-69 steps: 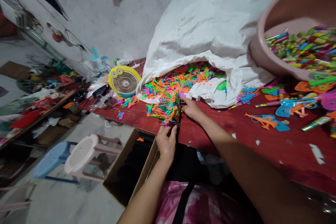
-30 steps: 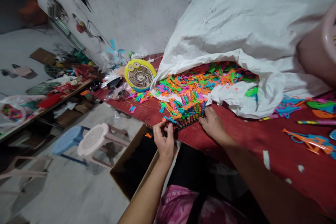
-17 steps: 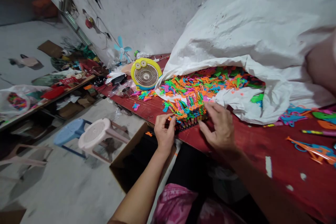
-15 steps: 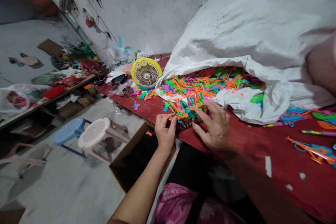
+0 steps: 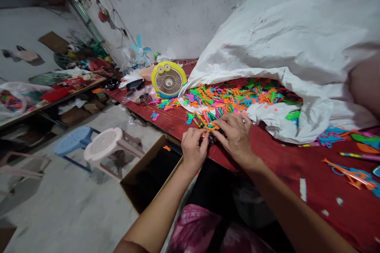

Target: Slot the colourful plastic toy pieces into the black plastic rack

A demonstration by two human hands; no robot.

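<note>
Small colourful plastic pieces [image 5: 228,95] spill from the mouth of a large white sack [image 5: 285,27] onto the red table [image 5: 276,166]. At the table's front edge my left hand [image 5: 194,145] has thumb and fingers pinched together close to an orange piece; what lies between the fingertips is too small to make out. My right hand [image 5: 236,136] reaches in from the right, its thumb and forefinger closed on an orange piece [image 5: 211,127]. Both hands are close together over a dark item, mostly hidden beneath them.
A yellow fan [image 5: 168,81] stands behind the pieces. An open cardboard box [image 5: 151,174] with black contents is below the table edge. White [image 5: 105,144] and blue [image 5: 75,140] stools stand at left; more pieces lie at right.
My right hand has moved left and closed its fingers at the orange piece. My left hand has shifted slightly right, so the hands are nearer each other. The view has shifted a little.
</note>
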